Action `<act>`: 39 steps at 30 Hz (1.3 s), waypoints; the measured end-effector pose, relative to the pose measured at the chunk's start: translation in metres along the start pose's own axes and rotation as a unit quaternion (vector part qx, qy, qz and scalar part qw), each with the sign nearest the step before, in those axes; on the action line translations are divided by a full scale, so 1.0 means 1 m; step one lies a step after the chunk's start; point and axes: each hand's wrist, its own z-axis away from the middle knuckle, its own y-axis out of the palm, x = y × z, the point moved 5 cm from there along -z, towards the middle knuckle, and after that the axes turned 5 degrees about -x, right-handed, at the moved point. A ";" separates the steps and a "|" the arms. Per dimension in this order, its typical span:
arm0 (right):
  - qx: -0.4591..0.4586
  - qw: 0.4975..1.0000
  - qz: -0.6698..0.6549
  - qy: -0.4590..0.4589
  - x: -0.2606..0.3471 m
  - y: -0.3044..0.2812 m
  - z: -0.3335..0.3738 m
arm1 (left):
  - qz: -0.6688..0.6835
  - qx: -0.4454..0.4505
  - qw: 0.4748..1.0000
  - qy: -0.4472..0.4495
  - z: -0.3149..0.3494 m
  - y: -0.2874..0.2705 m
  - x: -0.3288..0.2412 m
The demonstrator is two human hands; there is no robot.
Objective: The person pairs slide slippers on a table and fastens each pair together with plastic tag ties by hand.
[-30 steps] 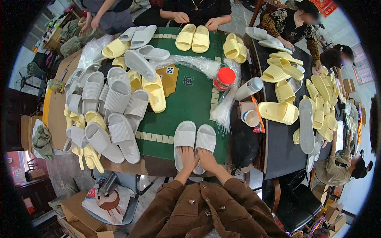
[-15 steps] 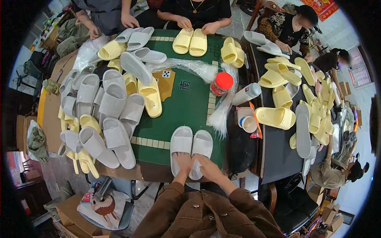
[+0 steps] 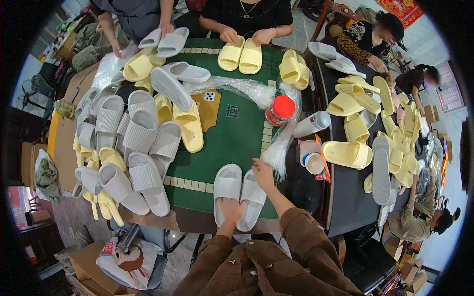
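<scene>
On the bench (image 3: 237,140), grey slippers (image 3: 228,183) are pointing away, left hand (image 3: 230,210) partly inside, grip hidden, right hand (image 3: 263,175) loosely spread beside their toes.

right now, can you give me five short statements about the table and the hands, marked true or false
1. The left hand is at the grey slippers nearest the wearer. True.
2. The right hand is inside a slipper strap. False: it is above the toe end of the right slipper, out of the strap.
3. The red-lidded jar is left of the white bottle. True.
4. The person across the table handles grey slippers. False: that pair is yellow.
5. The dark table on the right holds both yellow and grey slippers. True.
</scene>
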 end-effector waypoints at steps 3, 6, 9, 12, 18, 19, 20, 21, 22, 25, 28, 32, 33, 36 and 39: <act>0.066 0.997 0.045 -0.010 0.005 0.017 -0.012 | 0.035 -0.039 0.999 0.004 -0.002 -0.001 0.002; 0.095 0.994 -0.055 -0.005 0.021 0.032 -0.015 | 0.019 -0.058 0.998 0.013 -0.003 -0.004 0.005; 0.053 0.992 -0.114 -0.024 0.018 0.044 -0.016 | 0.014 -0.023 1.000 0.015 -0.006 0.000 -0.001; -0.061 0.987 0.011 -0.150 0.030 0.051 -0.012 | -0.018 0.067 0.998 0.013 -0.002 0.011 0.001; 0.016 0.997 -0.024 -0.065 0.031 0.061 -0.005 | -0.009 0.012 1.000 0.019 0.006 0.010 0.004; -0.006 0.997 -0.029 -0.076 0.031 0.058 -0.005 | -0.002 0.026 1.000 0.014 0.005 0.011 0.004; -0.026 0.995 -0.034 -0.087 0.032 0.053 -0.003 | -0.003 0.027 1.000 0.016 0.006 0.011 0.002; -0.028 0.995 -0.035 -0.086 0.032 0.050 -0.002 | -0.002 -0.005 1.000 0.018 0.007 0.009 0.000; -0.049 0.994 -0.041 -0.085 0.031 0.045 -0.002 | -0.001 -0.036 0.999 0.019 0.008 0.006 -0.001; -0.067 0.994 -0.073 -0.055 0.026 0.032 0.003 | -0.013 -0.001 1.000 0.006 0.016 0.007 -0.004; -0.052 0.995 -0.079 -0.021 0.018 0.020 0.009 | 0.026 -0.082 0.996 0.031 0.024 -0.001 -0.005; -0.035 0.991 -0.124 0.043 0.013 0.004 0.023 | 0.062 -0.104 0.989 0.087 0.035 -0.033 -0.011; -0.030 0.990 -0.126 0.051 0.012 0.000 0.026 | 0.119 -0.099 0.983 0.099 0.040 -0.045 -0.012; -0.024 0.993 -0.116 0.021 0.013 -0.006 0.034 | 0.239 -0.068 0.966 0.066 0.058 -0.062 0.002; -0.012 0.989 -0.146 0.011 0.014 -0.010 0.042 | 0.285 -0.068 0.956 0.018 0.046 -0.077 0.010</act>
